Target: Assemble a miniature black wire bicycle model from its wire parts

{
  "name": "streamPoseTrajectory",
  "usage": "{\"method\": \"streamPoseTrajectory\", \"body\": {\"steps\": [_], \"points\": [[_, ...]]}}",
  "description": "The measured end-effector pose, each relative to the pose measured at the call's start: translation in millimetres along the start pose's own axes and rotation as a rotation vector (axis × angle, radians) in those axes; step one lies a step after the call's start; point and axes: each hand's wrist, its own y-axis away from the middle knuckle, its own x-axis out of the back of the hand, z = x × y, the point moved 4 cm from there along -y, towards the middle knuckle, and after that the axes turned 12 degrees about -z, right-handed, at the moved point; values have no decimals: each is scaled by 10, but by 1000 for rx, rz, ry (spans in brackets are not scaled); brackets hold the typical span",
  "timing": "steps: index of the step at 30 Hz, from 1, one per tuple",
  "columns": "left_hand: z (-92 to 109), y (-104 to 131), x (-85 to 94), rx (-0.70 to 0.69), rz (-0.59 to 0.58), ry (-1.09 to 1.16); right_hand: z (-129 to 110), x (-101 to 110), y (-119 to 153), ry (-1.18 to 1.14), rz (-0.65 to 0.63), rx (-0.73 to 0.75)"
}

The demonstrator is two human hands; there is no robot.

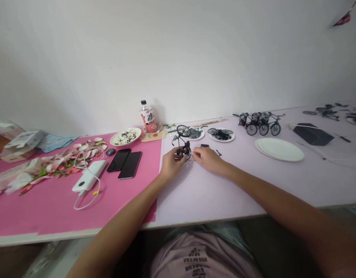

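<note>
Shirt (pixel 199 251), then model bicycle (pixel 184 149) between left hand (pixel 170 164), curled around it, and right hand (pixel 210 159), half-curled, hold unclear.

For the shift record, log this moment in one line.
left hand: holding small black model bicycle | right hand: close beside it, contact unclear | right side: round white plates

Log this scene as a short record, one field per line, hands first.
Left hand: holds a small bicycle, one wheel raised
Right hand: close against the bicycle; grip unclear
Behind: plates with dark parts
Right side: bicycles standing together, overlapping white plates
Left side: two phones, power bank, bottle, pink petals
Table: pink on the left, pale on the right
</note>
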Motion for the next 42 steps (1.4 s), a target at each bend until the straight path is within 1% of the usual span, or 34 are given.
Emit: {"method": "streamPoseTrajectory", "body": {"steps": [4, 10, 17, 20, 25, 29, 33, 37, 40, 42], "points": [[-8, 0, -10, -1, -14, 10, -14, 1, 11, -54, -62, -24], [-11, -6, -1, -6, -1, 19, 20, -16, 23, -97, -18, 14], [-9, -13, -28, -11, -15, 20, 25, -15, -1, -49, -37, 11], [-16, -13, -14, -19, 13, 33, 15, -5, 18, -89, -49, -2], [-11, -10, 9, -38, 60, 57, -14, 19, 45, -111, 23, 53], [25, 4, 1, -64, 56, 26, -12, 14, 31, -72, 22, 88], [64, 19, 9, -97, 57, 3, -9, 14, 33, -92, 14, 62], [84, 24, 27, -121, 63, -6, -29, 28, 44, -127, 60, 77], [93, 27, 27, -125, 64, -13, -40, 41, 39, -96, 102, 122], [103, 32, 22, -129, 66, -7, -34, 43, 32, -76, 98, 125]]}}
